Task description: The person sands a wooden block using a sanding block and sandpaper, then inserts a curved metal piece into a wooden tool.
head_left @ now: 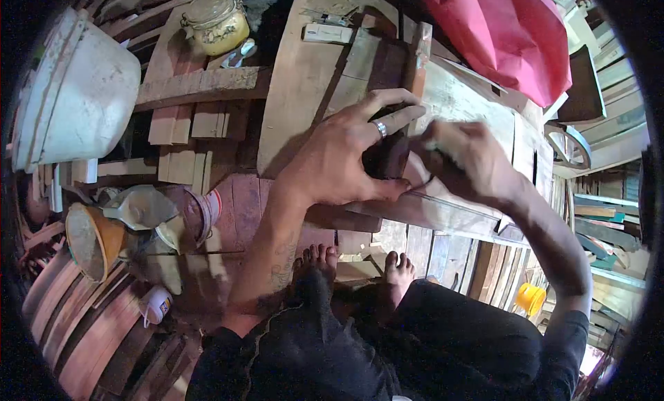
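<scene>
My left hand (335, 155), with a ring on one finger, reaches over the edge of a low wooden bench (456, 100). Its fingers and thumb curve around a dark piece (389, 155) that looks like wood, mostly in shadow. Close on the right, my right hand (470, 155) is closed like a fist and slightly blurred. Whatever it may hold is hidden by the fingers. Just beyond my left fingertips a narrow reddish-brown wooden strip (418, 62) stands up from the bench.
Pink-red cloth or sheeting (505, 41) covers the bench's far right. A jar (216, 24) and a spoon (238, 53) lie at the upper left, near a large white tub (90, 89). An orange-rimmed container (93, 242) stands left; a yellow container (530, 298) is lower right.
</scene>
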The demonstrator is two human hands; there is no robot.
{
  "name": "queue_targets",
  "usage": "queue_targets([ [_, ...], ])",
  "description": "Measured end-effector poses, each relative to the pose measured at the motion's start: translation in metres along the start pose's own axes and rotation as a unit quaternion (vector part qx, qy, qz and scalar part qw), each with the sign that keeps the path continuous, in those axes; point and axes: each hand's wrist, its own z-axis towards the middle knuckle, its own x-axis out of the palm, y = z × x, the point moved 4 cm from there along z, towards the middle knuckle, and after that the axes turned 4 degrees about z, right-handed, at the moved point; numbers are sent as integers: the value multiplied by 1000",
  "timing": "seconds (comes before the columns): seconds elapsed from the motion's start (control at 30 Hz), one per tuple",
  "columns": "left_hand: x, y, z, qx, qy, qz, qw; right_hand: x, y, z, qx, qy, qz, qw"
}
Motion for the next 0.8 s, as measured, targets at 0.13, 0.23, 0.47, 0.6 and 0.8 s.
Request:
queue_targets([
  [0.13, 2, 1, 1, 10, -10, -11, 1000, 3, 5, 2, -42, 25, -3, 999],
  [0.23, 0, -1, 2, -6, -11, -7, 1000, 0, 2, 6, -4, 5, -8, 1000],
  [0.47, -4, -5, 4, -26, 4, -39, 999, -4, -4, 7, 1, -41, -14, 999],
  [0.6, -2, -2, 3, 24, -21, -46, 998, 8, 19, 0, -74, 45, -2, 996],
  [0.8, -1, 0, 2, 16, -35, 1, 999, 2, 8, -2, -23, 18, -3, 1000],
])
